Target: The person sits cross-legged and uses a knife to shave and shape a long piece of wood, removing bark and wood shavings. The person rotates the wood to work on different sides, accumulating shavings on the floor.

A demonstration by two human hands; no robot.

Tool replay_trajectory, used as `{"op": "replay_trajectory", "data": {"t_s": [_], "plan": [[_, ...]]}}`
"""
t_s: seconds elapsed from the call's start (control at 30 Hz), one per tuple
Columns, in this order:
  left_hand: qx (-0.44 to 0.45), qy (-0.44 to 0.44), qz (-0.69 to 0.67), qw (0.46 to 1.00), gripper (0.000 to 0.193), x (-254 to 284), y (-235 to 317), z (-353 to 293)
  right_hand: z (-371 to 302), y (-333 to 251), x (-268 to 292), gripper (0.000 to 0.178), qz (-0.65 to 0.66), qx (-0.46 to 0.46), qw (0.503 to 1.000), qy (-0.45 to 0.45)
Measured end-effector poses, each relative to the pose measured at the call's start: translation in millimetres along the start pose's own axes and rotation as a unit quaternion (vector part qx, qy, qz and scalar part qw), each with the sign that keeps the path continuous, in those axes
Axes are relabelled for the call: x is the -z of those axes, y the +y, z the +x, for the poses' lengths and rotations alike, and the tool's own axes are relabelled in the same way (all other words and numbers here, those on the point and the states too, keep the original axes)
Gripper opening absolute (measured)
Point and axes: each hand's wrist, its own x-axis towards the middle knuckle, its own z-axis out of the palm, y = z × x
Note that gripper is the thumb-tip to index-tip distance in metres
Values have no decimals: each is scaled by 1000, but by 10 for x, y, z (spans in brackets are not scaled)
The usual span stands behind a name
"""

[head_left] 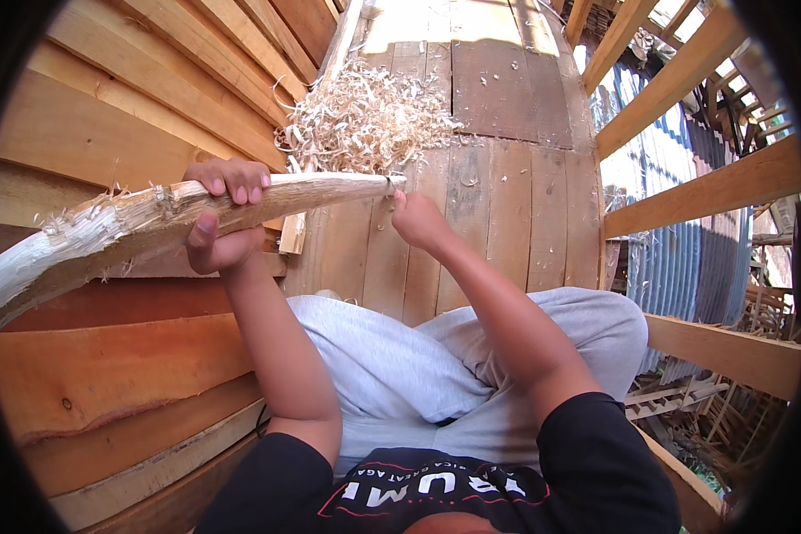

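A long curved piece of pale, rough-shaved wood (107, 233) runs from the left rim to the middle of the view, tapering to a thin tip. My left hand (227, 209) is wrapped around it, with fingers over the top and the thumb below. At the thin end, my right hand (416, 219) is closed, its fingertips against the tip beside a small dark band or loop. What exactly its fingers pinch is hidden. Frayed splinters stick up along the thick left part of the wood.
A heap of curled wood shavings (365, 120) lies on the plank floor (507, 205) ahead. Stacked boards (125, 374) form a wall at my left. A wooden railing (703, 191) runs along the right, with corrugated metal sheets (685, 258) beyond it. My legs (400, 356) are folded beneath my arms.
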Motion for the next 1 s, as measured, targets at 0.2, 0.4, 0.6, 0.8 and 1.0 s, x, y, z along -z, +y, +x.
{"op": "replay_trajectory", "data": {"t_s": [0.2,0.4,0.6,0.8,1.0], "plan": [[9,8,5,1000,34,-157,0,16,-368,-634,-28,45,39,149,985,77],[10,31,-5,999,33,-99,-15,11,-192,-342,-38,43,18,75,997,29],[10,12,-1,1000,33,-192,-32,7,-219,-359,-40,49,-4,103,992,76],[2,-20,-25,999,34,-124,-21,13,-40,-1,-37,50,-3,23,1000,10],[14,-30,-4,999,41,-83,28,2,-101,-176,190,52,-33,30,998,-33]]}}
